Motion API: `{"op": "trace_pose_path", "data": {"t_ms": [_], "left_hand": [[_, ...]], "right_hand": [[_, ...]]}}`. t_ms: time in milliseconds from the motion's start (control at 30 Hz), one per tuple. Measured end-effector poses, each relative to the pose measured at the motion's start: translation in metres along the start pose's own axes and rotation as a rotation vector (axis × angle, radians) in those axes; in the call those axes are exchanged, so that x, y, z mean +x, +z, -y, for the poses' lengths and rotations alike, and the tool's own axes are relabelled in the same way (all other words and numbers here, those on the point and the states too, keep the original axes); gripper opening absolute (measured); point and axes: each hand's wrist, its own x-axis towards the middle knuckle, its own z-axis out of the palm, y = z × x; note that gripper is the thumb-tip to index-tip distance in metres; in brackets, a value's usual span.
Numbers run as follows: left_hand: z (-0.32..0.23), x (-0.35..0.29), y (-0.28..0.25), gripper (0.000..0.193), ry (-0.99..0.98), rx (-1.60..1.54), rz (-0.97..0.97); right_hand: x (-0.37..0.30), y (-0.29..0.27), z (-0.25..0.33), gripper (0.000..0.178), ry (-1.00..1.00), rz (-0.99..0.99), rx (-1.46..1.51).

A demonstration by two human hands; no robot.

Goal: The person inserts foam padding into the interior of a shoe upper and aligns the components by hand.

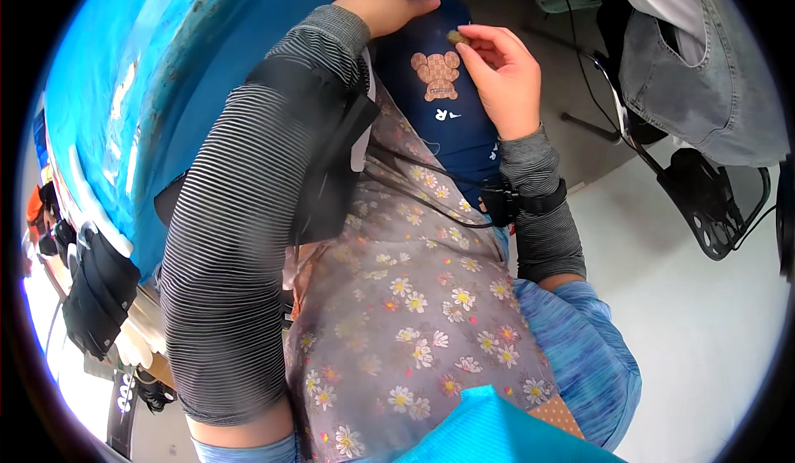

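A navy blue cloth (414,74) with brown checked bear prints lies stretched over a long rounded shape in front of me. My left hand (385,3) rests at its far left side, thumb stretched out and apart from the fingers, holding nothing that I can see; the fingers run up to the view's top edge. Between thumb and forefinger my right hand (507,69) pinches a small olive-brown lump (457,38), close above the cloth. A bear print (436,75) shows just below that lump. Exactly what the lump is, I cannot make out.
A large bright blue curved surface (99,107) fills the left. My floral apron (414,297) covers my lap, with black cables (431,202) across it. On the right are a person's grey garment (704,82) and a black metal-framed stand (704,202) above a white floor.
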Motion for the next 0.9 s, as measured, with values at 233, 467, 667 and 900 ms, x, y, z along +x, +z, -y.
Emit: {"op": "trace_pose_path", "data": {"t_ms": [233,467,667,900], "left_hand": [[-0.001,0.007,0.006,0.067,0.005,-0.052,-0.010],[-0.014,0.007,0.007,0.066,-0.056,-0.174,0.000],[-0.007,0.008,0.013,0.066,-0.097,-0.282,0.022],[-0.011,0.011,0.016,0.066,-0.082,-0.288,0.036]], "right_hand": [[0.016,0.016,0.014,0.014,-0.260,-0.039,-0.375],[0.002,0.001,0.027,0.010,-0.115,0.112,-0.596],[-0.005,-0.004,0.044,0.012,-0.082,0.043,-0.476],[0.016,0.008,0.018,0.012,-0.191,0.077,-0.659]]}}
